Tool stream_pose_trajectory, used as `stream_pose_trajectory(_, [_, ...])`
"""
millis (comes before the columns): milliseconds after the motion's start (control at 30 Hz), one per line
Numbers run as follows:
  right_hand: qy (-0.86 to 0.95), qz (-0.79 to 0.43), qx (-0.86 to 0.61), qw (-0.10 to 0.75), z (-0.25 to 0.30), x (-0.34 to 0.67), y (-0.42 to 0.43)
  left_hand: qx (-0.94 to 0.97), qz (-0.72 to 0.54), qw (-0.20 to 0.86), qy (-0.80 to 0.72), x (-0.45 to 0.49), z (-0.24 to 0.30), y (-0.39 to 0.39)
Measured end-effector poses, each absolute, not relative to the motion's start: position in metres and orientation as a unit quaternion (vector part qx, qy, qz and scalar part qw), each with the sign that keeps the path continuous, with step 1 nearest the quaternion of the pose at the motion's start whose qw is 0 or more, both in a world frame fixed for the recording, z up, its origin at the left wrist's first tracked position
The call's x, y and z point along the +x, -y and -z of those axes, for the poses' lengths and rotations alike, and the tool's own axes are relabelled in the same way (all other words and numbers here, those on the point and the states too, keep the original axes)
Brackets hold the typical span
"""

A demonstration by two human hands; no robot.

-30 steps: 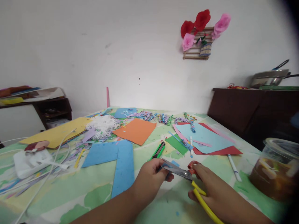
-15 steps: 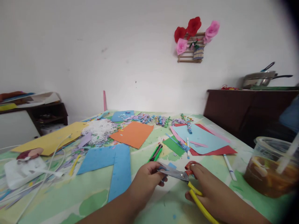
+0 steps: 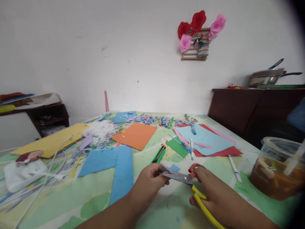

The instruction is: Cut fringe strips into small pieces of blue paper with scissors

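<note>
My right hand (image 3: 207, 184) is closed around a pair of scissors (image 3: 182, 177) with one red and one yellow handle. Their blades point left, slightly apart, and reach the fingertips of my left hand (image 3: 152, 178). Between those pinched fingers is a small piece of blue paper (image 3: 164, 172), mostly hidden by the fingers and blades. Just beyond my left hand lies a green box cutter (image 3: 159, 154). A blue paper scrap (image 3: 175, 167) rests on the table behind the scissors.
Blue paper (image 3: 124, 171) and an orange sheet (image 3: 135, 135) lie left of centre, near a heap of white shreds (image 3: 101, 131). At right are stacked sheets (image 3: 207, 140), a marker (image 3: 234, 169) and a plastic cup of brown drink (image 3: 274, 173). A white cable (image 3: 45, 181) crosses the left side.
The camera view has shifted slightly. Both hands keep nearly the same pose, with the scissors' blades still at my left fingertips.
</note>
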State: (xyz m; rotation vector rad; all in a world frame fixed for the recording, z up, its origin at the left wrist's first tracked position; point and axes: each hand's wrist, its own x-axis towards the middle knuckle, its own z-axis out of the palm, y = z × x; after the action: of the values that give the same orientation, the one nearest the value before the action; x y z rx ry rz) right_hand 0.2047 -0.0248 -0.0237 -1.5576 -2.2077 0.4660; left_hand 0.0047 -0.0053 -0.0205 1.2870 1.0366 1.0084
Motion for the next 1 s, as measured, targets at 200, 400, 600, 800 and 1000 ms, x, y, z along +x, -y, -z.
stream_pose_trajectory(200, [0.783, -0.195, -0.559, 0.192, 0.0216, 0.2036, 0.0285, 0.583, -0.413, 0.539, -0.446, 0.0005, 0.0180, 0.0058])
stream_pose_trajectory(400, [0.779, -0.195, -0.565, 0.187, 0.0200, 0.2027, 0.0302, 0.590, -0.407, 0.535, -0.448, 0.0002, 0.0207, 0.0050])
stream_pose_trajectory(600, [0.774, -0.182, -0.580, 0.179, 0.0218, 0.2038, 0.0292, 0.581, -0.407, 0.543, -0.450, 0.0011, 0.0183, 0.0061])
stream_pose_trajectory(800, [0.774, -0.178, -0.589, 0.149, 0.0239, 0.2069, 0.0284, 0.594, -0.394, 0.541, -0.447, 0.0011, 0.0186, 0.0056])
stream_pose_trajectory(1000, [0.777, -0.161, -0.596, 0.125, 0.0233, 0.2071, 0.0261, 0.598, -0.389, 0.544, -0.441, -0.0005, 0.0204, 0.0069])
